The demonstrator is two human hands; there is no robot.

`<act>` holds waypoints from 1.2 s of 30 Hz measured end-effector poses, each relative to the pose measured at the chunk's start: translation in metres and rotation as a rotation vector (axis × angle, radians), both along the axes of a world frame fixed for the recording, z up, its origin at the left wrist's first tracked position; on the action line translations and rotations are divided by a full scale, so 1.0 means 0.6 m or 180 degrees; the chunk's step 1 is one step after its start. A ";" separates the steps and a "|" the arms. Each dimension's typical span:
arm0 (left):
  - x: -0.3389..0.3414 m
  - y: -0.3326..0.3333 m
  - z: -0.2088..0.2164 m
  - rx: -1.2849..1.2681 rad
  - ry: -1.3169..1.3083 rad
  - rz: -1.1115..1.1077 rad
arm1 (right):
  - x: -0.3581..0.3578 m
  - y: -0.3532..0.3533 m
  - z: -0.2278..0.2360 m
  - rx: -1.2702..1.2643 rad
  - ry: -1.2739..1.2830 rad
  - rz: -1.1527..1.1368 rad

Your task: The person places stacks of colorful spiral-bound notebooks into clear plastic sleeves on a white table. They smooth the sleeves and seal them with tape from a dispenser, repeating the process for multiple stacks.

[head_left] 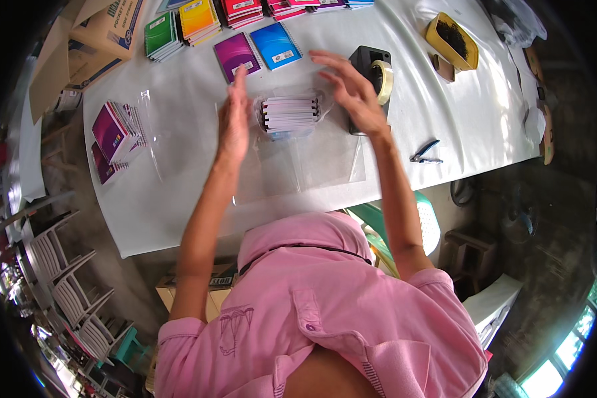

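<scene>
Between my hands stands a stack of small notebooks [290, 114], page edges up, with clear plastic [328, 99] loosely around it. My left hand [235, 123] is open at the stack's left side, fingers stretched out and seen edge-on. To the right, my right hand [355, 96] is open with its fingers apart, near the black tape dispenser [369, 60] and its roll of tape [382, 81]. Neither hand holds anything. Flat clear plastic sheets [312, 169] lie in front of the stack. Beyond it are a purple notebook [236, 54] and a blue notebook [276, 46].
Purple spiral notebooks [115, 136] are piled at the left. Green [161, 34], yellow [199, 20] and red notebook stacks [241, 12] line the back beside a cardboard box [103, 40]. Blue-handled nippers [426, 152] and a yellow container [438, 33] with dark contents lie right.
</scene>
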State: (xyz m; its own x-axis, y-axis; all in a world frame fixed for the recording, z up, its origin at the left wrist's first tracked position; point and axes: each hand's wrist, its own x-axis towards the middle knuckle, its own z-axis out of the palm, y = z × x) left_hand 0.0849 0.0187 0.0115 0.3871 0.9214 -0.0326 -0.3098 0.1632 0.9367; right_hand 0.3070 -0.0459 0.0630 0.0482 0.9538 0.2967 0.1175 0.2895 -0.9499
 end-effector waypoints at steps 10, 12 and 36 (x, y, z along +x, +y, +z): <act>-0.078 0.001 -0.029 0.1413 0.0911 -0.0807 | 0.036 -0.060 -0.037 -0.0185 0.0751 -0.0105; -0.070 0.010 -0.030 0.1650 0.1034 -0.0876 | 0.030 -0.072 -0.074 -0.0302 0.0613 -0.0200; -0.052 0.051 0.002 0.3462 0.2367 -0.1319 | 0.009 0.011 -0.010 -0.0057 -0.0489 0.0325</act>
State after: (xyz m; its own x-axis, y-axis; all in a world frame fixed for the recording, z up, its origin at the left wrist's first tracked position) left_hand 0.0536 0.0491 0.0127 0.8453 0.4391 0.3045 0.2057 -0.7934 0.5729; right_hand 0.3123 -0.0390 0.0567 -0.0938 0.9566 0.2759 0.2324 0.2905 -0.9282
